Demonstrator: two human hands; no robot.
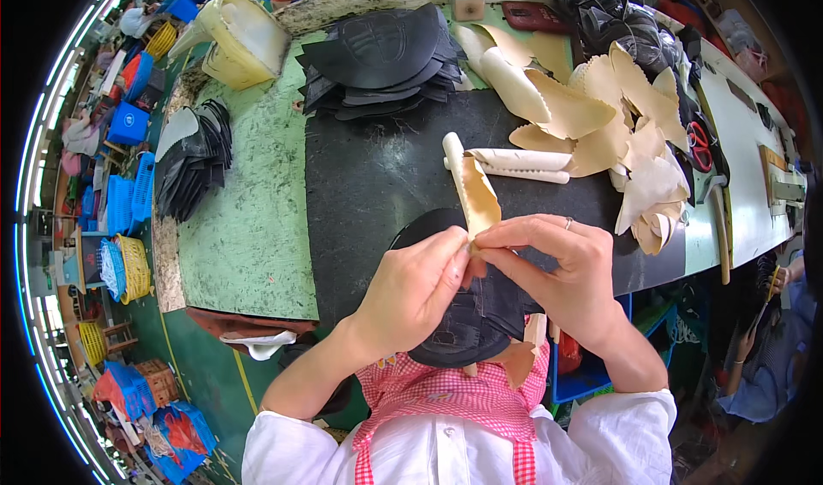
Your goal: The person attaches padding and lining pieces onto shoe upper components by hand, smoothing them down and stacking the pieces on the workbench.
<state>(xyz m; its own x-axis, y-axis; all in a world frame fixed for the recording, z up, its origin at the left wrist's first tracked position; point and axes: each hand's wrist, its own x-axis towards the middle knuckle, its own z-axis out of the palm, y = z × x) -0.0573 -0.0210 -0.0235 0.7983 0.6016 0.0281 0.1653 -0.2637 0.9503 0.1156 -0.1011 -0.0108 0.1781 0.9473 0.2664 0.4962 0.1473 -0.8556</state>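
My left hand and my right hand meet in front of me, both closed, pinching the near end of a curled beige leather-like piece. One edge of that piece is zigzag cut, and its far end rises over the black mat. Behind it two rolled pale pieces lie on the mat. Below my hands, at the table edge, are black fabric-like pieces, partly hidden by my wrists. My fingers cover the end they grip.
A heap of beige zigzag-edged pieces lies at the right, near red-handled scissors and a hammer. Stacked black pieces stand at the back, more dark pieces at left. A cut-open plastic jug sits far left.
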